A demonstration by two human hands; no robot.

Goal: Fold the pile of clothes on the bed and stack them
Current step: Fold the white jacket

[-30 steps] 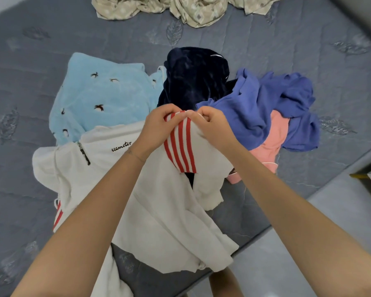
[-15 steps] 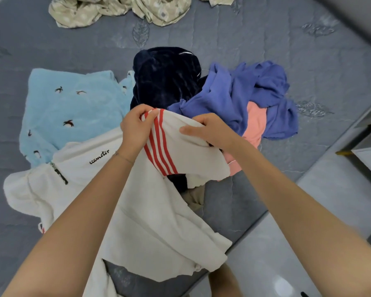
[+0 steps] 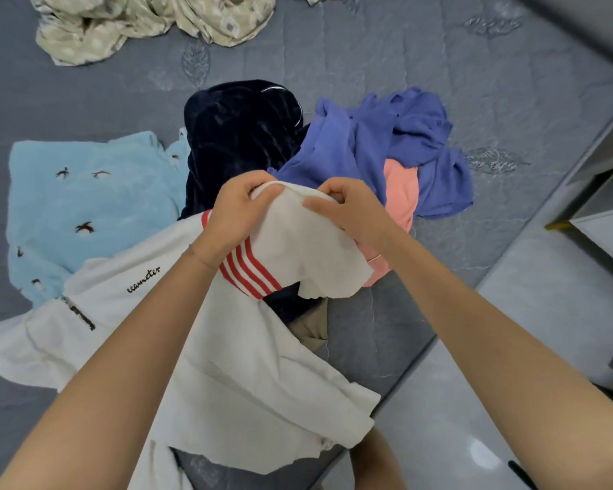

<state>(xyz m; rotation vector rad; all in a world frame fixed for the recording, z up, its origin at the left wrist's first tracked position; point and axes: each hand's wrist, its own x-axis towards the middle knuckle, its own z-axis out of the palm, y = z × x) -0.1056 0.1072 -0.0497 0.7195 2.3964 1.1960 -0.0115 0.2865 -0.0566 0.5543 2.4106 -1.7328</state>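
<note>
Both hands lift one part of the white garment (image 3: 248, 376) above the grey bed (image 3: 422, 47); the left hand (image 3: 236, 210) curls its fingers round the hem, the right hand (image 3: 347, 206) pinches it alongside; beyond the garment lie navy (image 3: 241, 136), purple (image 3: 379, 143), pink (image 3: 400, 192) and light-blue (image 3: 92, 199) clothes.

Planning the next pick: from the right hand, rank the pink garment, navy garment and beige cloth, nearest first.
1. Pink garment, just right of the right hand.
2. Navy garment, ahead and to the left.
3. Beige cloth, farthest back, on the left.
</note>
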